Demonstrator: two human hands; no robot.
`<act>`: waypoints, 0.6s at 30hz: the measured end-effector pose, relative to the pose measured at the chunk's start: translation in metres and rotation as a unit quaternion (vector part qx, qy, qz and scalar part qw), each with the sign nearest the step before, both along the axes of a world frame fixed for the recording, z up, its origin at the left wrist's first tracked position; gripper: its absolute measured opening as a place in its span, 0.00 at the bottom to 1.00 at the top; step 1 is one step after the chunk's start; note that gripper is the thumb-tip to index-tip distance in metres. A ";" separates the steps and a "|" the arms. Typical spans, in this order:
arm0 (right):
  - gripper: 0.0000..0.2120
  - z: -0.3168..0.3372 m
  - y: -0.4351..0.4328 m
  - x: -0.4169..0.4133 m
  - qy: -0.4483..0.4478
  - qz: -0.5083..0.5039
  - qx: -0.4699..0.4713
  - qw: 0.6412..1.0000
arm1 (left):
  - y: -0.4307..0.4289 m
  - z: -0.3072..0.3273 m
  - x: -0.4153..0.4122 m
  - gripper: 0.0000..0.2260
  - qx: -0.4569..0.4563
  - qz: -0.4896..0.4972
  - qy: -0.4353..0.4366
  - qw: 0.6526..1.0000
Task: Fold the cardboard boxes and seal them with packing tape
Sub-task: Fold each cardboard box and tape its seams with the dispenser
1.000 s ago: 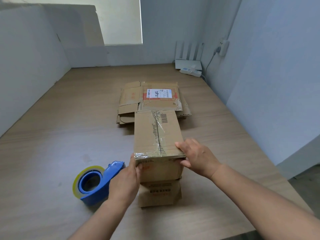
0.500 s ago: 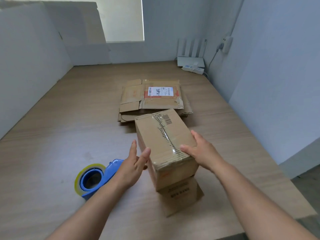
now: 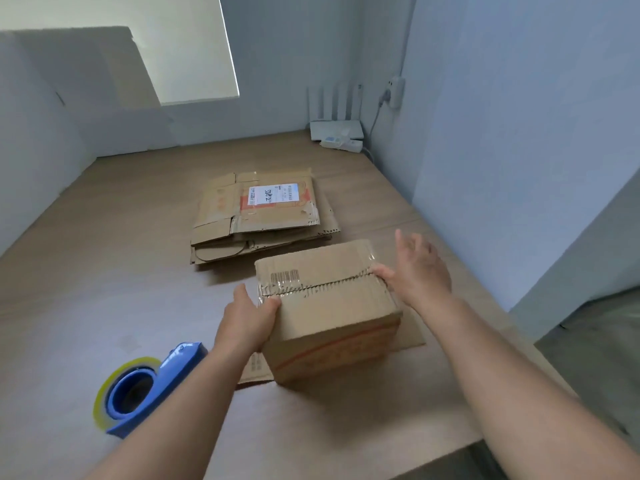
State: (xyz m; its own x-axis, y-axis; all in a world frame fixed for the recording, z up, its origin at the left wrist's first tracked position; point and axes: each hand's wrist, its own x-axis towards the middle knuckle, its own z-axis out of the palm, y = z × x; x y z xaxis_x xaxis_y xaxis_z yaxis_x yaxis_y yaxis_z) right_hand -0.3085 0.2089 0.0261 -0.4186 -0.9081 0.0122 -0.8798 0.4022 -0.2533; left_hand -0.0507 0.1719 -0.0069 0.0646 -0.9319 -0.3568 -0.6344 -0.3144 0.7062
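**Taped box crosswise between two hands**

On the wooden worktop (image 3: pixel 104 271), toward the back at mid-width: stack of flattened cartons (image 3: pixel 259 220), label up, untouched. Nearer the front edge, a little right of centre and just in front of that stack: taped box (image 3: pixel 332 306), standing on flat cardboard (image 3: pixel 408 337) poking out left and right beneath it. Own bottom flaps or a separate sheet: impossible to tell. Long axis left to right, nearly parallel to the front edge, right end swung slightly toward the back. Tape seam (image 3: pixel 318 285) along that same axis on the top face, barcode at its left end. Near the front-left corner, well apart from the box: blue tape dispenser (image 3: pixel 145 386), idle.

Box squarely between the hands, one at each short end. Left hand (image 3: pixel 247 320) clasping the left end, thumb hooked over the top edge by the seam. Right hand (image 3: pixel 419 271) spread wide, holding nothing, only the thumb tip touching the seam's right end. Neither nearer; the left alone with a hold. Likely next: a tip-over about the long axis to reach the underside, needing a right-hand grip first. At the back-right corner: small white router (image 3: pixel 336 128).
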 end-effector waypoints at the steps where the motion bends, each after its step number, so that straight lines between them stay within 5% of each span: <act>1: 0.35 0.000 0.002 0.001 0.006 -0.028 -0.046 0.999 | 0.003 0.001 -0.006 0.33 0.036 0.034 0.048 0.998; 4: 0.24 -0.008 0.010 0.008 -0.026 -0.067 -0.105 0.992 | 0.008 0.000 -0.017 0.43 0.095 0.064 0.102 0.988; 7: 0.24 -0.021 0.017 0.023 -0.108 -0.024 -0.012 0.994 | 0.002 0.000 -0.012 0.52 -0.004 -0.006 -0.011 1.000; 14: 0.18 -0.037 0.004 0.054 -0.185 0.028 -0.002 0.982 | 0.024 0.010 0.022 0.51 -0.009 -0.155 -0.102 0.983; 18: 0.17 -0.034 -0.015 0.067 -0.201 0.083 0.004 0.976 | 0.044 0.009 0.027 0.45 -0.035 -0.114 -0.077 0.990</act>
